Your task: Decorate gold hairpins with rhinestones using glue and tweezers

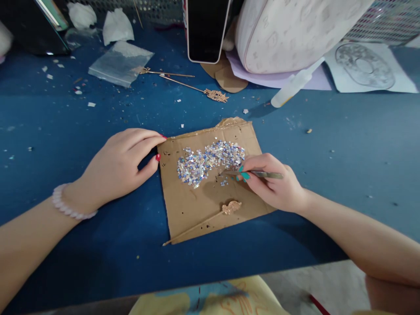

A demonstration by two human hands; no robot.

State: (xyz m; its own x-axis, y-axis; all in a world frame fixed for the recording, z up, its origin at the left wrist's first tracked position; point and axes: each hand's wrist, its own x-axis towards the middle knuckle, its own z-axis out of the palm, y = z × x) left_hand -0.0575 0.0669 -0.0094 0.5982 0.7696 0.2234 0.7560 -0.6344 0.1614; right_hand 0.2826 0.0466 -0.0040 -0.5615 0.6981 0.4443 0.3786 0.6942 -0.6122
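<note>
My right hand (274, 183) pinches a pair of metal tweezers (267, 174), whose tips point left, low over the cardboard sheet (187, 218). Beside the tips lies a heap of small glittering blue, white and silver rhinestones (193, 166), with a few stray ones just below. A gold-coloured hairpin stick (231, 207) with an ornamented head lies across the near part of the cardboard, its thin end past the near left corner. My left hand (121, 166) rests on the blue table, fingers stretched and thumb apart, fingertips touching the cardboard's left edge.
Farther back lie two more gold hairpin sticks (215, 95), a clear plastic bag (120, 65) and crumpled white tissues (118, 27). A phone (208, 30) stands upright near a pale bag (295, 35). A glue bottle (290, 89) and a printed sheet (397, 76) are at the right.
</note>
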